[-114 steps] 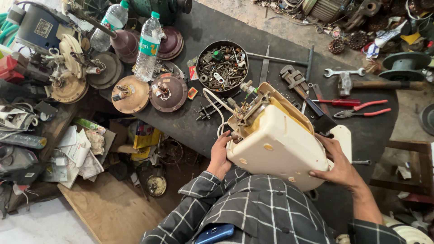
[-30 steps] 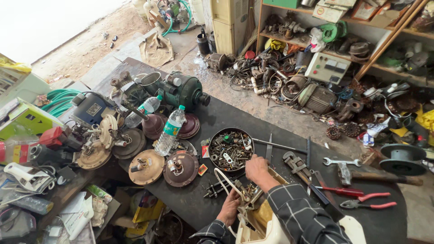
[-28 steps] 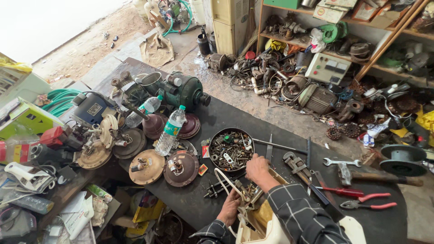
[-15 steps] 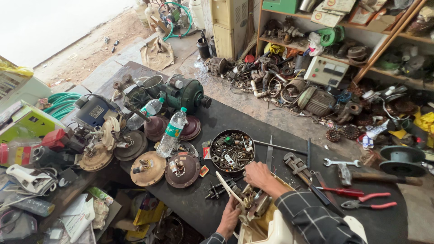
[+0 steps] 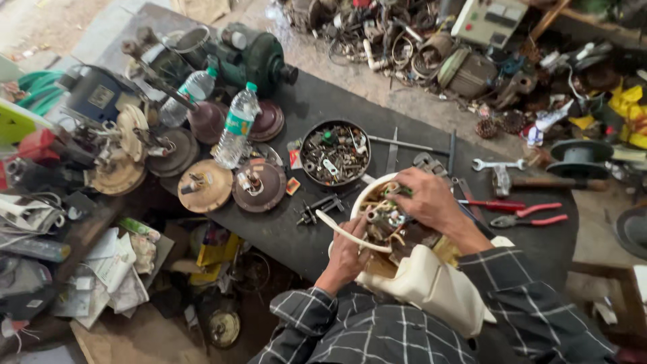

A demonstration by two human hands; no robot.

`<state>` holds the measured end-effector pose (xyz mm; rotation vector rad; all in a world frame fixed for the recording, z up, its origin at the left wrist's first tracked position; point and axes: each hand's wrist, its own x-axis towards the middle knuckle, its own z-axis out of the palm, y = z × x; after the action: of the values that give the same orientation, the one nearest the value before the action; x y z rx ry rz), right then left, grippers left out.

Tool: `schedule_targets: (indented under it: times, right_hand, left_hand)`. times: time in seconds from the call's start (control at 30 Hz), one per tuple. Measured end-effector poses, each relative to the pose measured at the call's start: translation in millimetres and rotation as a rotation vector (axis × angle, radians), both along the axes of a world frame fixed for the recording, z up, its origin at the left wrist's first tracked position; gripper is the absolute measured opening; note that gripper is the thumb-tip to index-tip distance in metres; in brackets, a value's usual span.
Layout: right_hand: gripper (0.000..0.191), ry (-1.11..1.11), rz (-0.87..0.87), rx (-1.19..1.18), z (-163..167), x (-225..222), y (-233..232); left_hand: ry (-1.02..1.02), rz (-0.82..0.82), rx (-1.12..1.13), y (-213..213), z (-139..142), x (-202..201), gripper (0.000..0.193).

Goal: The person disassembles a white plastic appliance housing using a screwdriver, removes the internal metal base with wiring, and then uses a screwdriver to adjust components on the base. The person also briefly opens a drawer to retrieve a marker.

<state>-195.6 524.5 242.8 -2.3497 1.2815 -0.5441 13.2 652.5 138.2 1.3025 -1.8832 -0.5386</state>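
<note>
A cream plastic appliance housing (image 5: 431, 286) rests against my lap at the edge of the dark workbench (image 5: 283, 226), its open end facing up with wires and metal parts (image 5: 385, 219) showing inside. My left hand (image 5: 347, 253) grips the housing's near left rim beside a white cable (image 5: 350, 234). Over the open end, my right hand (image 5: 431, 201) has its fingers bent down on the far rim and the inner parts. Both sleeves are dark plaid.
A round tin of screws and small parts (image 5: 335, 153), two plastic water bottles (image 5: 237, 125), several rusty round motor covers (image 5: 202, 185), red-handled pliers (image 5: 529, 214), a spanner (image 5: 497, 164) and a green motor (image 5: 253, 57) lie on the bench. Scrap piles cover the floor beyond.
The view has dropped and closed in on the bench. My right hand has moved from the housing's side onto its open top. The housing now stands tilted with its inside up.
</note>
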Motion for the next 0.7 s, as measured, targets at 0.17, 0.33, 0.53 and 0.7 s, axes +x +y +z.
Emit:
schedule_targets:
  times: [0.17,0.33,0.53,0.7]
  right_hand:
    - [0.036,-0.157,-0.104,0.012,-8.2,-57.1,24.1]
    - [0.028,-0.341,-0.142,0.082,-20.7,-114.6,43.4]
    - [0.026,-0.349,-0.165,0.101,-38.4,-162.7,67.5]
    - [0.028,-0.343,-0.138,0.048,-42.2,-187.5,92.8]
  left_hand:
    - [0.013,-0.037,0.003,3.1,23.3,-52.2,0.084]
    - [0.111,0.030,0.002,-5.5,1.3,-91.9,0.097]
    - [0.178,-0.044,0.144,-0.2,-36.5,-128.1,0.089]
    - [0.169,-0.033,0.098,29.9,-46.1,-155.0,0.088]
